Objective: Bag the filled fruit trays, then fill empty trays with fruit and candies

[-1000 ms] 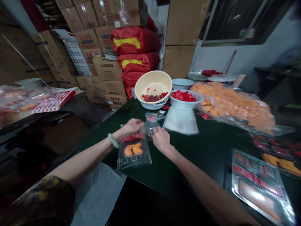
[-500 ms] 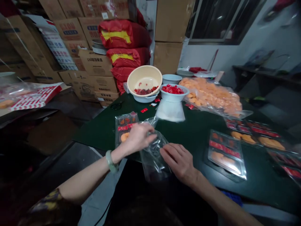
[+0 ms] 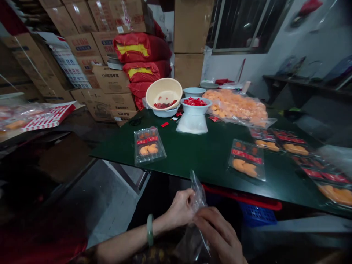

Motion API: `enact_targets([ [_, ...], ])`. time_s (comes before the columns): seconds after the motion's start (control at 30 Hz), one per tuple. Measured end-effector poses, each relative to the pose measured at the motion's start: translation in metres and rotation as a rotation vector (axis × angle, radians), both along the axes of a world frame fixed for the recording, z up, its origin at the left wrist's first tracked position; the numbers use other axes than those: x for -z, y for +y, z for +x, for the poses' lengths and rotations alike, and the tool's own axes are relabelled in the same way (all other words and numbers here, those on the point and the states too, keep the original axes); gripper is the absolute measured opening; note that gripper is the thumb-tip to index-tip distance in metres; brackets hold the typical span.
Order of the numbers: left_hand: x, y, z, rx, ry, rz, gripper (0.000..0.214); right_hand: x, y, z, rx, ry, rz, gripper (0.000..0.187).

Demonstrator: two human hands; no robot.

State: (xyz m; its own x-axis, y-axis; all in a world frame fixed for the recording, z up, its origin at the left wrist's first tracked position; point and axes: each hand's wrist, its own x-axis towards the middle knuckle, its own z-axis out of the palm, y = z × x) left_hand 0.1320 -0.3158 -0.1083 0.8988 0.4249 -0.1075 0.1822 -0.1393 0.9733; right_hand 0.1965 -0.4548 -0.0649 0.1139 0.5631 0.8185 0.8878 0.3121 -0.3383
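Note:
Low in the head view, both hands grip a clear plastic bag [image 3: 198, 194] below the table's near edge. My left hand [image 3: 180, 212], with a green bangle on its wrist, pinches the bag's left side. My right hand [image 3: 220, 234] is closed on its right side. On the dark green table [image 3: 203, 154] lies a bagged tray of orange and red snacks [image 3: 149, 144] at the near left. Another filled tray [image 3: 246, 163] lies further right.
A cream bowl [image 3: 164, 92] and a white bowl of red wrapped sweets [image 3: 195, 104] stand at the table's far end, beside a big bag of orange pieces [image 3: 236, 107]. More filled trays [image 3: 299, 152] line the right. Cardboard boxes [image 3: 110, 55] and red sacks [image 3: 137, 49] stack behind. A blue crate [image 3: 257, 216] sits under the table.
Both hands pulled the clear bag off the table toward my body and down. The bagged tray was left lying on the table. The view drew back from the table.

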Motion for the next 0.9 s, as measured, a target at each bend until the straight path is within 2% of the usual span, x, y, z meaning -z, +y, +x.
enact_targets([
  [0.17, -0.012, -0.009, 0.009, 0.073, -0.099, -0.426, 0.034, 0.006, 0.005, -0.007, 0.185, 0.226, 0.035, 0.028],
  [0.27, -0.007, -0.01, 0.013, 0.104, -0.093, -0.494, 0.034, 0.013, 0.008, -0.009, 0.221, 0.319, 0.021, 0.027],
  [0.47, 0.019, -0.016, 0.028, 0.105, -0.019, -0.247, 0.026, 0.018, 0.007, -0.014, 0.249, 0.437, -0.006, 0.023],
  [0.6, 0.027, -0.019, 0.031, 0.145, 0.063, -0.028, 0.023, 0.02, -0.003, -0.018, 0.249, 0.517, -0.026, 0.024],
  [0.7, 0.032, -0.013, 0.029, 0.09, 0.111, 0.094, 0.008, 0.024, -0.017, -0.02, 0.28, 0.545, -0.01, 0.021],
  [0.8, 0.044, 0.0, 0.028, 0.0, 0.156, 0.106, 0.005, 0.033, -0.035, -0.019, 0.41, 0.589, 0.028, 0.016],
  [0.9, 0.063, 0.014, 0.031, -0.076, 0.216, 0.033, 0.011, 0.047, -0.054, -0.014, 0.541, 0.63, 0.025, 0.012],
])
